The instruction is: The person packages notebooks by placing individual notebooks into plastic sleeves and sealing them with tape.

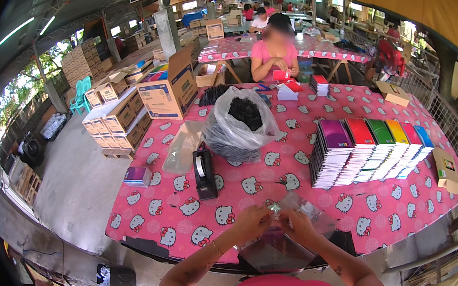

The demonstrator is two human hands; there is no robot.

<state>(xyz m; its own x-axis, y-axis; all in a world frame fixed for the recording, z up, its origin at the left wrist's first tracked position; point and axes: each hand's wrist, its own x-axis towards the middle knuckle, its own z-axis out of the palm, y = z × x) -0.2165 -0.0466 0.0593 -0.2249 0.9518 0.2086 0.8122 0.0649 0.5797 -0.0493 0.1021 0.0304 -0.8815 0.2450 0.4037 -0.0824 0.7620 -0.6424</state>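
Observation:
At the near edge of the table, my left hand [251, 223] pinches a sheet or bag of clear plastic [274, 253]. My right hand [297, 226] grips the same plastic close beside it, fingers curled in. A dark flat shape shows through the film below my hands, but its kind is unclear. More crumpled clear plastic [315, 212] lies just beyond my right hand. A black tape dispenser [205, 175] stands ahead of my left hand. To the right rise several stacks of spiral notebooks [349, 155] with purple, red, green, yellow, pink and blue covers.
A big clear bag of black strands [238, 125] sits mid-table, with empty plastic bags [182, 148] beside it. A small purple notebook stack [138, 176] lies left. An open carton [169, 90] stands at the far left edge. A co-worker in pink [274, 53] handles red notebooks opposite.

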